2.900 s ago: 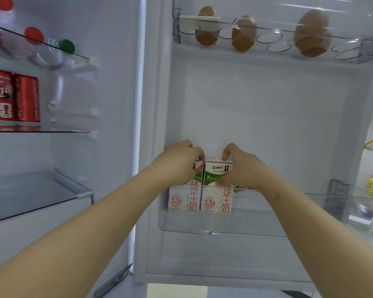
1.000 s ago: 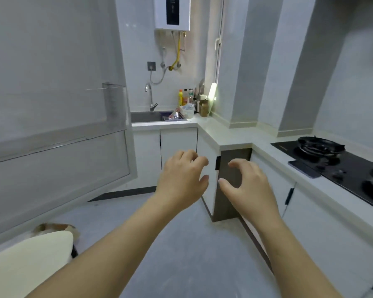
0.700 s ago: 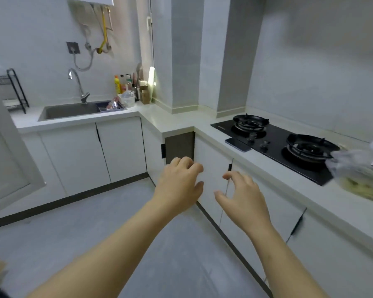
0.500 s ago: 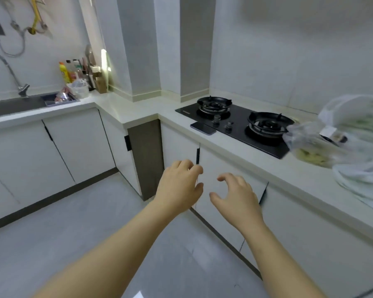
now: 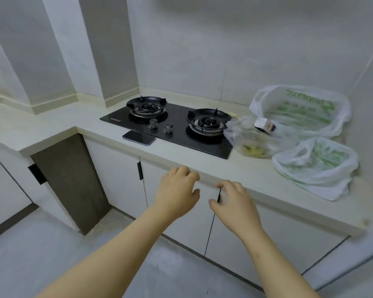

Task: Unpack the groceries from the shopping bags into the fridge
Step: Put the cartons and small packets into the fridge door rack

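At the left, under the inner corner of the counter (image 5: pixel 52 125), there is a brown cabinet panel (image 5: pixel 71 179) among the white cabinet doors (image 5: pixel 121 181). A dark phone (image 5: pixel 139 137) lies flat near the front edge of the counter, touching the front left corner of the black stove (image 5: pixel 179 137). The stove has two burners and two knobs between them.

Below the front edge of the counter, both hands are in the air in front of the cabinet doors. The left hand (image 5: pixel 177 194) holds nothing and its fingers are loosely bent. The right hand (image 5: pixel 235 203), just beside it, is also empty, with relaxed, curved fingers.

Right of the stove, a clear plastic bag (image 5: pixel 246 138) with something yellow inside touches the stove's right edge. Behind it, near the back edge of the counter, stands a white shopping bag (image 5: pixel 299 110) with green print. A second shopping bag (image 5: pixel 314 166) of the same kind lies nearer the front edge, at the right end of the counter. The print on both bags is too blurred to read.
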Demonstrator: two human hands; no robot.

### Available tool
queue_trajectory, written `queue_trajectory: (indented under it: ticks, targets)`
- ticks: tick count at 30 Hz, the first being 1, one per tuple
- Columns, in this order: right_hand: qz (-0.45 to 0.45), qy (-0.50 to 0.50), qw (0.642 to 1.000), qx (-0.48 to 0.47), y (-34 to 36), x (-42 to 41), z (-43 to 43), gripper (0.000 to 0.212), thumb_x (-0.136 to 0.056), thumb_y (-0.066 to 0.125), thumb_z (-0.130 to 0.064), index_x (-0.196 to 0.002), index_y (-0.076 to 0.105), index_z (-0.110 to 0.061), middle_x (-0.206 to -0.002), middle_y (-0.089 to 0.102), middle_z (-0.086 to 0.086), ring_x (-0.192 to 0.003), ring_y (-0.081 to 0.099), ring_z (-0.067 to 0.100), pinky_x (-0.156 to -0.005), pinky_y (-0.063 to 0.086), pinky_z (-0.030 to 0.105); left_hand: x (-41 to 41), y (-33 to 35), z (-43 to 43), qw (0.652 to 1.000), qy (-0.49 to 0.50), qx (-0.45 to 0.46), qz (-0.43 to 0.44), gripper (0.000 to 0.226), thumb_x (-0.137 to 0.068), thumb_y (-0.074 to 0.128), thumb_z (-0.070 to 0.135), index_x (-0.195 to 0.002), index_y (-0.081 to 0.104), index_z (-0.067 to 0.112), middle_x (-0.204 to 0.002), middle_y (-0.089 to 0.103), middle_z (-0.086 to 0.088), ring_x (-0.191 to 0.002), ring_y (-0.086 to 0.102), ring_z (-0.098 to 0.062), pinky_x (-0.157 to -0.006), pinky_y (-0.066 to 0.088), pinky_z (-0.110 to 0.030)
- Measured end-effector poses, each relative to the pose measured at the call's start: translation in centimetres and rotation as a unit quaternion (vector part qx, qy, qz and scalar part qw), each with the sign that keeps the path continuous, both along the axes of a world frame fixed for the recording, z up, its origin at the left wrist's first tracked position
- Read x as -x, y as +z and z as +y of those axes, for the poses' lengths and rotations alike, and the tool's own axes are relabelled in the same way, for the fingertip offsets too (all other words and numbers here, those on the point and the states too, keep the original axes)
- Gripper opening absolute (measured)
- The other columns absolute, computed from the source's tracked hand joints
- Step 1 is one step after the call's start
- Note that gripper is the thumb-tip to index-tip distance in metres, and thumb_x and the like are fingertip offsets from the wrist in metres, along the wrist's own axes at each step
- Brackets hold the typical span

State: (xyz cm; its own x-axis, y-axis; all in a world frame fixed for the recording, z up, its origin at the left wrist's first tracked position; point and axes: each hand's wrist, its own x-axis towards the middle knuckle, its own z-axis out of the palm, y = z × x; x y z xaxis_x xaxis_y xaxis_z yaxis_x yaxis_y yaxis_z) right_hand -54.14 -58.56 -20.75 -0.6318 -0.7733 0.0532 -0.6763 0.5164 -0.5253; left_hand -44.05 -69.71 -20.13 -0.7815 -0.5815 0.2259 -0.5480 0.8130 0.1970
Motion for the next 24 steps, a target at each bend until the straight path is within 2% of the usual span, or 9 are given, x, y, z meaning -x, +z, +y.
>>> queue_trajectory:
  ticks: [8, 15, 24]
  targets:
    - [-0.008, -0.101, 0.995, 0.004, -0.1, 5.1, -5.6, 0.042, -0.086, 0.053, -0.031, -0.127, 0.043, -0.028, -0.134, 0.042, -0.007, -0.121, 0.039, 0.017, -0.097, 0.035, 0.030, 6.9, -0.4, -7.2, 0.995, -0.101, -0.017, -0.010, 0.038, -0.094, 0.044, 0.031, -0.131, 0.046, 0.021, -0.129, 0.046, 0.003, -0.119, 0.038, -0.019, -0.096, 0.034, -0.028]
    - [-0.032, -0.204, 0.978, 0.006, -1.2, 11.3, -5.5, 0.040, -0.086, 0.055, -0.031, -0.125, 0.045, -0.029, -0.134, 0.043, -0.006, -0.122, 0.040, 0.018, -0.097, 0.037, 0.032, 14.7, -1.3, -8.0, 0.982, -0.184, -0.036, -0.025, 0.038, -0.093, 0.046, 0.032, -0.130, 0.047, 0.023, -0.129, 0.045, 0.002, -0.119, 0.038, -0.020, -0.096, 0.032, -0.028]
    - [-0.019, -0.226, 0.974, 0.020, -1.3, 23.4, -4.3, 0.039, -0.084, 0.055, -0.030, -0.123, 0.048, -0.027, -0.130, 0.046, -0.004, -0.119, 0.043, 0.019, -0.096, 0.039, 0.033, 27.9, -1.7, -7.2, 0.976, -0.215, -0.029, 0.003, 0.037, -0.092, 0.047, 0.034, -0.127, 0.049, 0.022, -0.125, 0.048, 0.002, -0.116, 0.041, -0.021, -0.095, 0.036, -0.030]
